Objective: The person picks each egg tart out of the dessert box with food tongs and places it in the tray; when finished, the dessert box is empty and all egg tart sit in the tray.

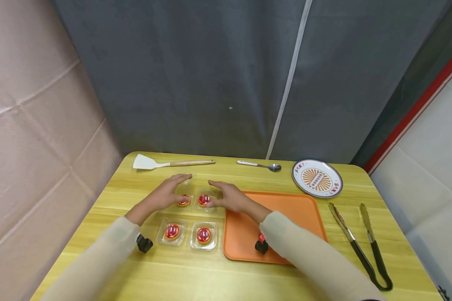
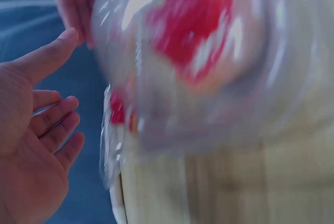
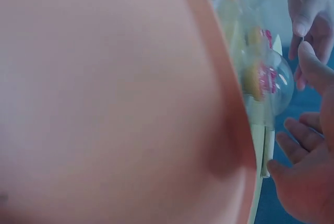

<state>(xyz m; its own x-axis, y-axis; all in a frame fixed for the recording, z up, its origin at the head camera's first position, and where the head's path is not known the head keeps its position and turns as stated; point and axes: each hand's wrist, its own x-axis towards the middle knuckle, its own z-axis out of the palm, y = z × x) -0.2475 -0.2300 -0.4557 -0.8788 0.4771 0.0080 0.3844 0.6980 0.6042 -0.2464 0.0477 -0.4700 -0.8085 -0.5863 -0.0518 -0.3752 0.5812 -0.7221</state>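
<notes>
Several clear plastic boxes, each with a small round red-topped tart in it, stand on the table in two rows. My left hand [image 1: 160, 198] hangs near the back-left tart [image 1: 183, 201], fingers extended and holding nothing. Opposite it, my right hand [image 1: 234, 199] is by the back-right tart [image 1: 204, 200], also with nothing in its grasp. In the head view, thumb tips partly cover these two tarts. Nearer me are the front-left box [image 1: 172, 242] and front-right box [image 1: 204, 246]. One box, blurred, fills much of the left wrist view with its tart [image 2: 190, 20].
An orange tray [image 1: 286, 213] lies right of the boxes, under my right forearm. Along the back are a white spatula [image 1: 147, 162], a spoon [image 1: 274, 167] and a round patterned plate [image 1: 317, 179]. Black-handled tongs [image 1: 361, 251] lie at the right. A grey curtain hangs behind.
</notes>
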